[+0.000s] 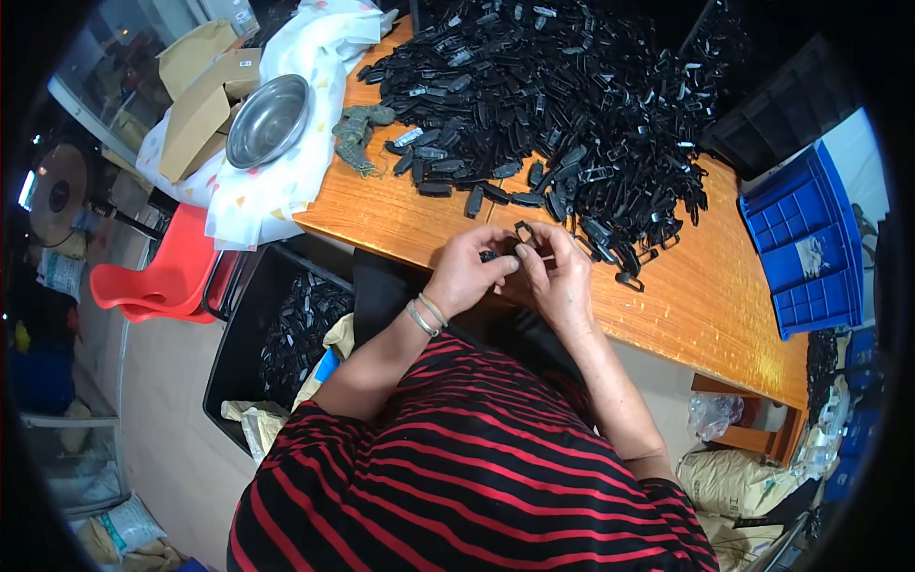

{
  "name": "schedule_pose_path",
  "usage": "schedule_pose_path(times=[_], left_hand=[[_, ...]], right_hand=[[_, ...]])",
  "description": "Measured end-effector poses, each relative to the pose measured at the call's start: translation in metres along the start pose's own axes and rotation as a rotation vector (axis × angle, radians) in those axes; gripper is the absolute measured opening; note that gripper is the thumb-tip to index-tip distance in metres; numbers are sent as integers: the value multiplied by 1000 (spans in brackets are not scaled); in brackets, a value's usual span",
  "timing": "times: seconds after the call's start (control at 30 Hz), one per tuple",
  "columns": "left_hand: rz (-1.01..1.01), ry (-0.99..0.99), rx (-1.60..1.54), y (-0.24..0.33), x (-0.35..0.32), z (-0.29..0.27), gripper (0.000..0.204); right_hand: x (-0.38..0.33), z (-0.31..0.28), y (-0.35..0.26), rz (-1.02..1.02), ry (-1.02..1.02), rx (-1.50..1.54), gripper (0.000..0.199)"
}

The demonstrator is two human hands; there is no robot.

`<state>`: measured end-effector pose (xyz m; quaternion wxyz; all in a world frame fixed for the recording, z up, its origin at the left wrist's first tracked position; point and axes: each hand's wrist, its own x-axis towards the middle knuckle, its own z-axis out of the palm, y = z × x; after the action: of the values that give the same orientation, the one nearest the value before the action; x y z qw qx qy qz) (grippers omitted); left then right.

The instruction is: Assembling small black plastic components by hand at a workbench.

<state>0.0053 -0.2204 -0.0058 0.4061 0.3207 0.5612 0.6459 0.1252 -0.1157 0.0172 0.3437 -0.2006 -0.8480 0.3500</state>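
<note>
My left hand (469,270) and my right hand (556,270) meet at the near edge of an orange wooden table (696,296). Together they pinch a small black plastic part (522,235) between the fingertips; a loop of it sticks up above my right thumb. Bracelets ring my left wrist. A large heap of the same black plastic parts (562,95) covers the far half of the table, its nearest pieces lying a little beyond my fingers.
A steel bowl (269,120) and cardboard boxes (202,105) rest on a white cloth at the table's left end, with green gloves (358,133) beside them. A blue divided tray (808,243) lies right. A black crate (286,334) with parts and a red chair (162,276) stand on the floor to the left.
</note>
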Motion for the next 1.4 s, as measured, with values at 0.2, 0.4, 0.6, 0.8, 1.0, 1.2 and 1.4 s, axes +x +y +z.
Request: schedule_pose_path(times=[0.2,0.4,0.6,0.8,1.0,1.2,1.4], left_hand=[[139,98,273,-8,6,3,31],[40,-43,-66,0,0,2,26],[-5,-81,-292,-5,1,3,26],[-23,-88,-294,-4,1,7,24],[-36,40,-356,-8,-7,12,25],[73,131,-317,3,-5,9,24],[205,110,-171,3,-5,9,26]], right_hand=[[2,0,-1,-36,-106,-56,22],[3,-1,9,52,0,52,22],[-1,0,3,58,59,139,24],[-2,0,-2,52,116,128,25],[-4,-1,-4,-2,128,135,26],[-10,-4,0,-12,138,45,25],[-10,-1,-4,5,116,87,25]])
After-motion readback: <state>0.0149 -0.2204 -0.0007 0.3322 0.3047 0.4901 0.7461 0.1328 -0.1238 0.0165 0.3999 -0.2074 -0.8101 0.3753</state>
